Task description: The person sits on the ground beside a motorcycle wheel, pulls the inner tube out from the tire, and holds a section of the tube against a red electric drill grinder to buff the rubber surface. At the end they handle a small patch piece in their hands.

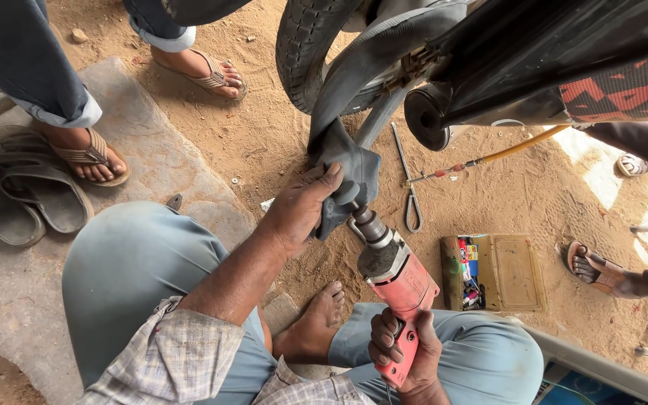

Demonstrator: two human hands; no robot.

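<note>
Nearest me, my right hand point(406, 352) is wrapped tight around the handle of a red grinder point(395, 281), its head pointing far and left. Just beyond, my left hand point(301, 206) pinches a fold of the black inner tube point(350, 161), and the grinder's tip touches that fold. To the right an open tool box point(500, 271) lies on the sand. Farther off, the tube hangs from a tyre point(301, 45).

Open sand point(264, 142) at frame centre, left of the hands; blocked above by tyre point(305, 52), right by toolbox point(515, 274), below by knees.
</note>
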